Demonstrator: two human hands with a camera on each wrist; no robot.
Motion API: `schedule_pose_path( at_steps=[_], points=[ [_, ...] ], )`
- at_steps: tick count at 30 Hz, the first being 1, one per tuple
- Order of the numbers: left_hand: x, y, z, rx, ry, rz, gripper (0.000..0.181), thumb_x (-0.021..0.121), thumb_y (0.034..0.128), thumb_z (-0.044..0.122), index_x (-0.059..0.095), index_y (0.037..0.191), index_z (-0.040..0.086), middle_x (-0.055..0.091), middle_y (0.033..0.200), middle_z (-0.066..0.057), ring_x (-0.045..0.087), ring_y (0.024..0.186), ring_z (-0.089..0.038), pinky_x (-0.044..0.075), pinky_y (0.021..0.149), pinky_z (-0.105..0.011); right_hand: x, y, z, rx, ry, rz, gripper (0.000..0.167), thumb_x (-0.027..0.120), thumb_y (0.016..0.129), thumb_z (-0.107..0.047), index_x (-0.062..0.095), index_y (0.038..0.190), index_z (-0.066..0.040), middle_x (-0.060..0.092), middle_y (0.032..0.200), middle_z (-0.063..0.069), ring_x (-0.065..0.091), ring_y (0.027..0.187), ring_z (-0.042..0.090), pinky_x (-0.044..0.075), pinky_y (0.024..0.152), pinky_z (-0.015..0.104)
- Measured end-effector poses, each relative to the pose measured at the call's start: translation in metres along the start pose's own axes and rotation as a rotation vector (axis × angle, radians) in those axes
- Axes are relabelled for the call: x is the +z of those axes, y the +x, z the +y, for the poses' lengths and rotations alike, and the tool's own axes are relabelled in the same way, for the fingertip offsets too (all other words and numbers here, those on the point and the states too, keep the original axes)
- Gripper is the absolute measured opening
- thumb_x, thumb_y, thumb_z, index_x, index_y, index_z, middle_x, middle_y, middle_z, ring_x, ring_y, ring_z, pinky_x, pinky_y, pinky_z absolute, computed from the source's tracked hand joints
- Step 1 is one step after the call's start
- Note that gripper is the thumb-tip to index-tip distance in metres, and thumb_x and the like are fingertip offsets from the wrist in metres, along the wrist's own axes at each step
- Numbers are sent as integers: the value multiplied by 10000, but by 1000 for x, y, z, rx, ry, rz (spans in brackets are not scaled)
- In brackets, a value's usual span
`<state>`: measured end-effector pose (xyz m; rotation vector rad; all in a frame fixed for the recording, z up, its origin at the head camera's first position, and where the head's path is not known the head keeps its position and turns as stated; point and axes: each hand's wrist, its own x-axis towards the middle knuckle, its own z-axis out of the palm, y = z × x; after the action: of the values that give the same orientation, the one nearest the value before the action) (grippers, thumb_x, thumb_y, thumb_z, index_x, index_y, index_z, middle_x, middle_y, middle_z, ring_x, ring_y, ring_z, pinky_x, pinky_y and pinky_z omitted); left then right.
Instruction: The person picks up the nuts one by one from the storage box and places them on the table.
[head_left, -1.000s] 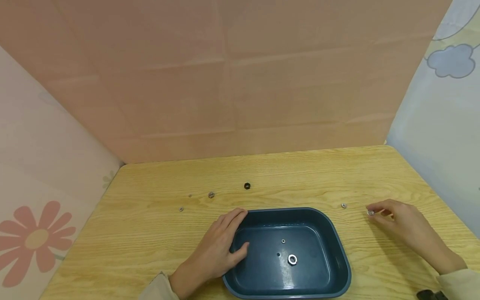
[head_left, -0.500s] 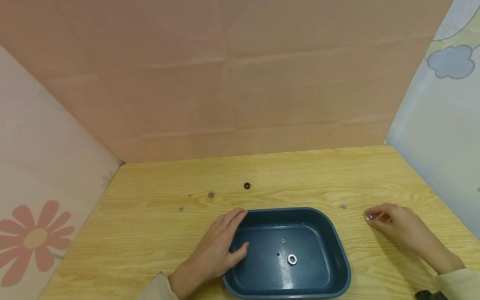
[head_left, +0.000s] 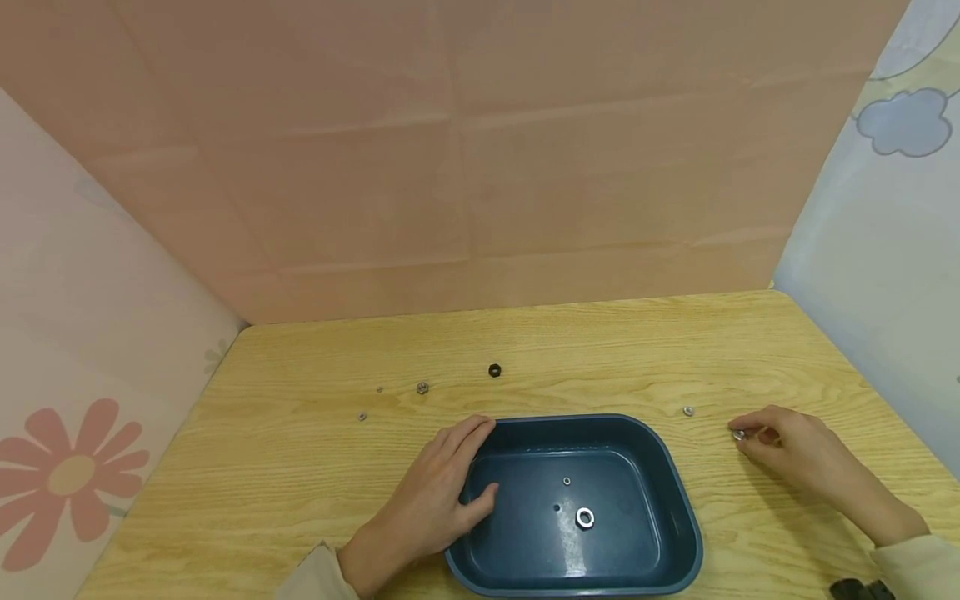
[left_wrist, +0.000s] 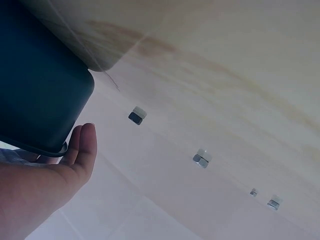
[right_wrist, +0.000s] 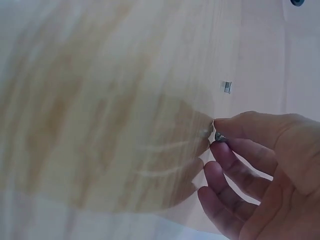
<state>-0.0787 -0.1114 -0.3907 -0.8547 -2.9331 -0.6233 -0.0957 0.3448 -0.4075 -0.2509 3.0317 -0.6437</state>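
My right hand (head_left: 795, 446) pinches a small silver nut (head_left: 738, 434) between thumb and fingertips. In the right wrist view, the fingertips are down at the tabletop, with the nut (right_wrist: 220, 137) partly hidden. A second silver nut (head_left: 688, 411) lies just left of that hand. My left hand (head_left: 435, 492) rests over the left rim of a dark blue tray (head_left: 678, 500), its fingers fairly straight and its thumb over the inside. Inside the tray are a large silver nut (head_left: 585, 518), a small nut (head_left: 567, 481) and a tiny dark piece (head_left: 557, 507).
Behind the tray lies a black nut (head_left: 495, 370). Farther left are a silver nut (head_left: 422, 387), a tiny nut (head_left: 379, 389) and another small nut (head_left: 362, 416). A black object (head_left: 858, 590) shows by the right sleeve. Walls bound the wooden table (head_left: 300, 467).
My right hand has lowered slightly toward me with the pinched nut, then stayed there over the last half second. The left hand and the tray have not moved.
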Motion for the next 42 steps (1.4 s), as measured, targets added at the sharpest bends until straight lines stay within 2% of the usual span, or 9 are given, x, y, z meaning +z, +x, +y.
schedule_pose_path(
  at_steps=[10,16,30,35,39,42],
  points=[
    [0,-1,0,7,5,7,698,664,904,388,401,1505,151,415,1544,-15,465,1333,-181,434,1096,-420,-1,1,2,27,30,-37,242,736,879,-165,730,1056,-1,754,923,61,623,714,-49,535,644,233],
    [0,0,1,8,6,8,698,663,905,387,400,1506,147,417,1543,-20,463,1340,-188,430,1101,-425,-2,2,3,20,37,-49,232,728,884,-150,727,1058,3,750,915,46,612,710,-61,508,636,193],
    [1,1,2,-4,-5,-13,697,652,910,398,395,1510,153,407,1552,-16,452,1357,-189,410,1123,-430,-4,-1,3,42,20,-59,307,738,883,-214,717,1102,1,743,912,27,562,692,-62,477,610,215],
    [0,1,2,-4,2,-7,698,656,907,396,398,1508,153,413,1548,-20,454,1353,-188,408,1123,-428,-3,-3,0,19,4,1,356,769,857,-257,722,1106,-7,729,952,83,575,732,3,481,620,258],
    [0,0,1,0,5,-5,698,658,906,395,399,1507,152,413,1548,-23,455,1351,-188,412,1120,-429,-1,-5,-9,-54,-22,131,352,801,821,-243,727,1101,-43,724,1002,118,610,771,89,485,628,277],
    [0,0,1,1,4,-7,699,654,908,400,396,1508,153,412,1549,-25,456,1346,-186,417,1113,-430,1,-5,-20,-139,-37,251,321,823,789,-201,733,1074,-82,724,1003,77,603,796,46,479,634,222]
  ],
)
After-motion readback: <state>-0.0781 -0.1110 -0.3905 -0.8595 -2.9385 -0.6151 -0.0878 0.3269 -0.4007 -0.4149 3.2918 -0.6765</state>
